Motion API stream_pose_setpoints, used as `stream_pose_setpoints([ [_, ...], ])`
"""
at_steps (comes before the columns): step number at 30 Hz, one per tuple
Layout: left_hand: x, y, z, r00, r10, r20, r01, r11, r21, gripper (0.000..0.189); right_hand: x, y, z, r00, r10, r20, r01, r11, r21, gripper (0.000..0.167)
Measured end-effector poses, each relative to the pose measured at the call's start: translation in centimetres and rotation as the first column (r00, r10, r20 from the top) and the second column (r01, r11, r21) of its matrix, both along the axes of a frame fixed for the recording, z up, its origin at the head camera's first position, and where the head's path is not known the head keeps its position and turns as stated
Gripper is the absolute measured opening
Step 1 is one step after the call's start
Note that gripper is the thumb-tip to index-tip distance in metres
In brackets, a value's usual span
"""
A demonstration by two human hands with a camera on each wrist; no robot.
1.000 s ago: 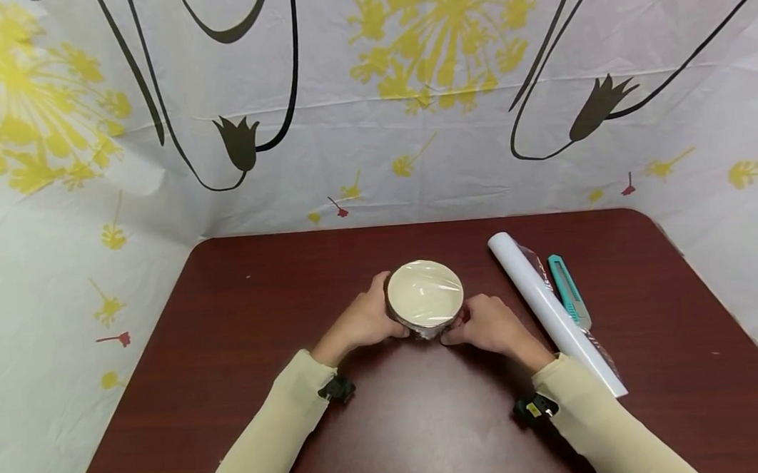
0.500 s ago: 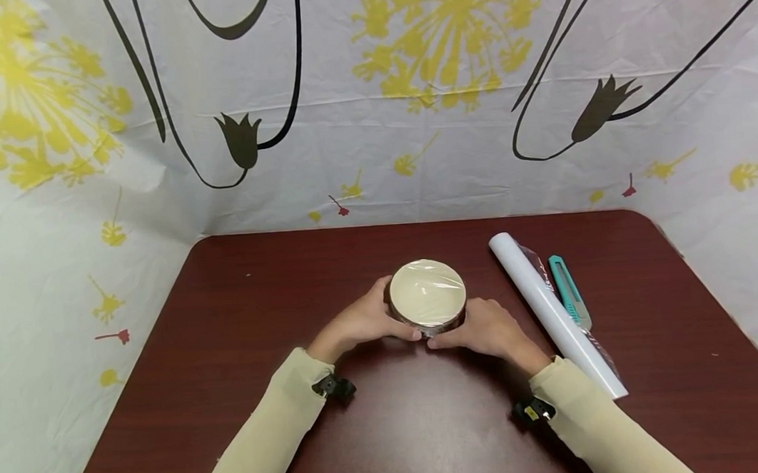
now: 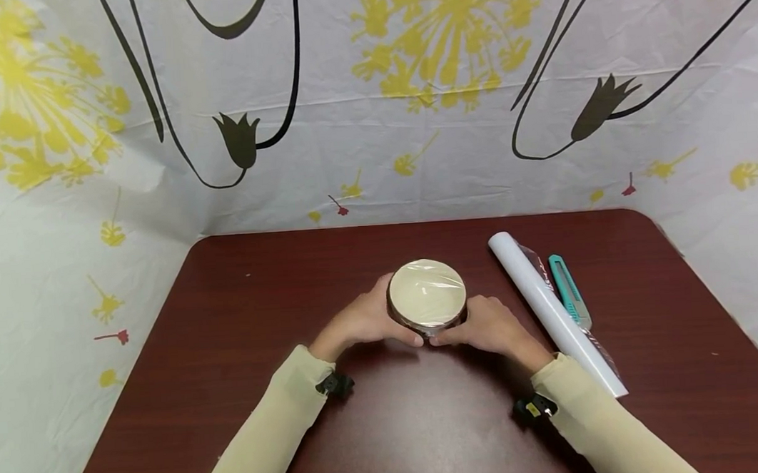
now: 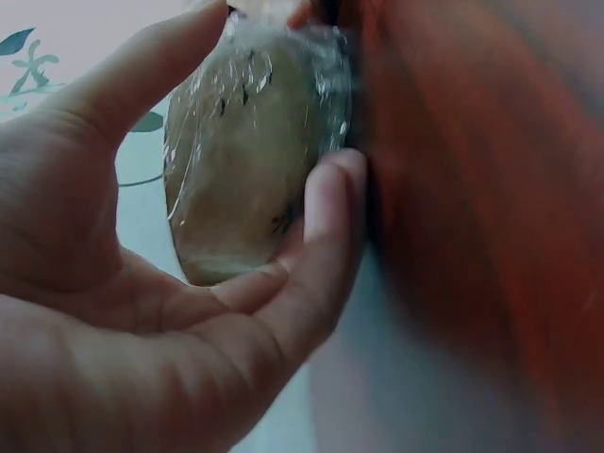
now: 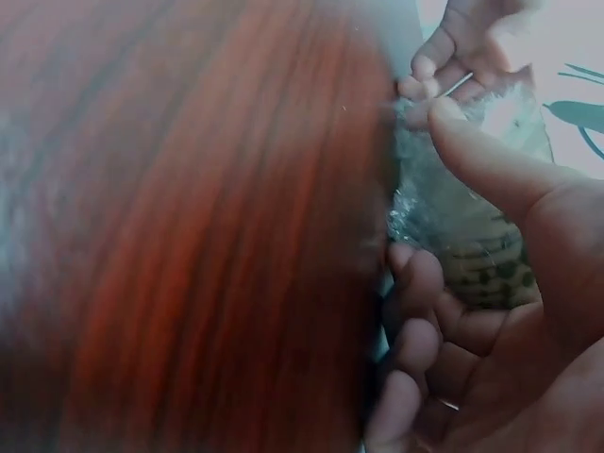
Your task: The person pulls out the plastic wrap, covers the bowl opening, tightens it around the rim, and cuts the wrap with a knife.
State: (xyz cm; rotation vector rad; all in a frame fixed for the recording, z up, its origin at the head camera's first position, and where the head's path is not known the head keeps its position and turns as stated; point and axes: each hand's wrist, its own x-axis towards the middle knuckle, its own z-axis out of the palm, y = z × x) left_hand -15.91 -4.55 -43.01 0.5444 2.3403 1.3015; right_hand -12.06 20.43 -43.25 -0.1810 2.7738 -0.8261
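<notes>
A round cream-coloured bowl (image 3: 427,291) with clear cling film stretched over its top stands on the table, between both hands. My left hand (image 3: 373,317) curls round its left side, the thumb along the front. My right hand (image 3: 489,325) holds the right side, its thumb nearly meeting the left one at the front. In the left wrist view, wrinkled film covers the bowl's side (image 4: 250,160), and the fingers bend round its lower part. The right wrist view shows bunched film (image 5: 415,179) by the thumb and a dark pattern on the bowl's wall (image 5: 491,269).
A white roll of cling film (image 3: 557,313) lies slantwise on the dark red-brown table (image 3: 278,284), right of the bowl. Beside it is a teal utility knife (image 3: 570,292). Patterned sheeting (image 3: 374,144) hangs behind the table and along its sides.
The right thumb has moved left along the bowl's front, and the left thumb has moved right towards it. Film that stuck out at the front is now less visible. The bowl has shifted slightly right.
</notes>
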Motion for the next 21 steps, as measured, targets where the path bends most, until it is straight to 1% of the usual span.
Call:
stream_pose_setpoints([
  [1,0.0,0.1,0.2,0.999,0.008,-0.031,-0.009,0.998,-0.055,0.137,0.0,0.2,0.1,1.0,0.017,0.006,-0.017,1.0,-0.009,0.056],
  [3,0.3,0.4,0.6,0.995,0.036,-0.089,-0.051,0.984,-0.171,0.149,-0.1,0.6,0.3,0.999,0.046,0.019,-0.046,0.998,-0.032,0.047],
  [4,0.5,0.6,0.8,0.993,0.043,-0.111,-0.065,0.978,-0.201,0.153,-0.1,0.8,0.3,0.998,0.06,0.021,-0.059,0.997,-0.041,0.043],
  [6,0.7,1.1,1.1,0.987,0.045,-0.156,-0.078,0.974,-0.212,0.159,-0.1,1.1,0.4,0.997,0.078,0.026,-0.077,0.995,-0.057,0.037],
  [9,1.1,1.8,1.2,0.972,0.023,-0.235,-0.074,0.975,-0.211,0.16,-0.2,1.5,0.5,0.995,0.093,0.031,-0.09,0.992,-0.084,0.032],
  [13,1.2,2.6,0.9,0.944,-0.022,-0.33,-0.062,0.969,-0.241,0.157,-0.2,1.6,0.5,0.994,0.101,0.039,-0.096,0.99,-0.108,0.031],
  [17,1.2,3.1,0.6,0.921,-0.06,-0.386,-0.055,0.958,-0.28,0.154,-0.2,1.4,0.4,0.993,0.106,0.052,-0.099,0.987,-0.127,0.032],
  [21,1.1,3.5,0.3,0.889,-0.092,-0.449,-0.061,0.947,-0.316,0.147,-0.2,1.2,0.5,0.993,0.104,0.061,-0.095,0.985,-0.143,0.033],
])
